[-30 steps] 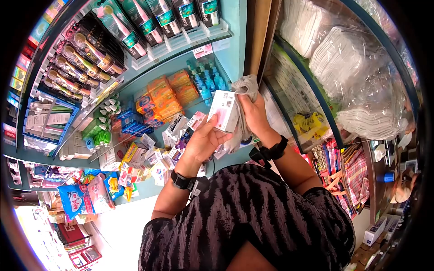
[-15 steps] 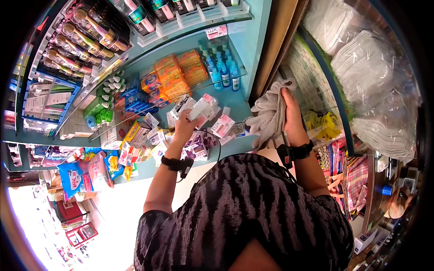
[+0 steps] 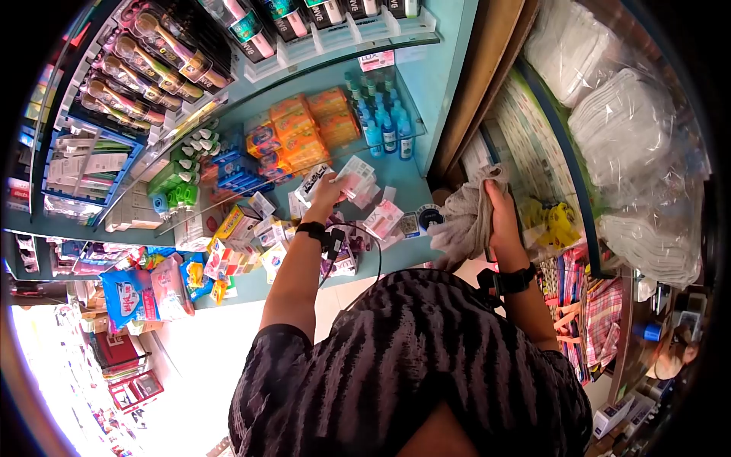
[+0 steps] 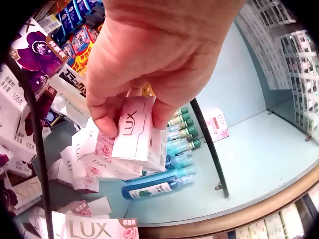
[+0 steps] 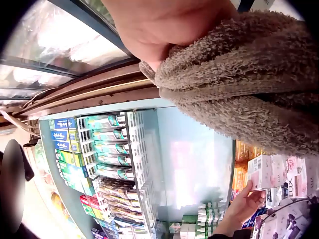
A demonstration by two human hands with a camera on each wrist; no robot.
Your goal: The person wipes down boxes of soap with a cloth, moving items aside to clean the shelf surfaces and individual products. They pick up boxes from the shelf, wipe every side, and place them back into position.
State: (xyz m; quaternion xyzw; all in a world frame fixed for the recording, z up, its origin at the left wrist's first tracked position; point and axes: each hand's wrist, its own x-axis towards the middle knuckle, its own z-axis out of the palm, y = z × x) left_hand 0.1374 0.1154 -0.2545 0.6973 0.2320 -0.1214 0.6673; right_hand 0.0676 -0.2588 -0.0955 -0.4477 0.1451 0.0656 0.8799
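Observation:
My left hand (image 3: 327,192) pinches a white and pink LUX soap box (image 4: 132,132) between thumb and fingers. That box sits right over a stack of similar LUX soap boxes (image 4: 89,154) on the pale blue shelf. In the right wrist view the left hand appears low at the right, beside the stack. My right hand (image 3: 502,221) grips a bunched grey terry cloth (image 5: 234,84), held off to the right of the shelf. Folds of the cloth hide part of the right fingers.
Blue spray bottles (image 3: 388,133) stand behind the stack, with orange packs (image 3: 293,133) to their left. Purple LUX boxes (image 4: 37,55) crowd beside the left hand. A thin black cable (image 4: 37,129) crosses in front. Bagged white gloves (image 3: 624,129) hang on the right.
The hands were together, with the soap box against the cloth. The left hand has since carried the box left to the stack; the right hand has drawn the cloth away to the right.

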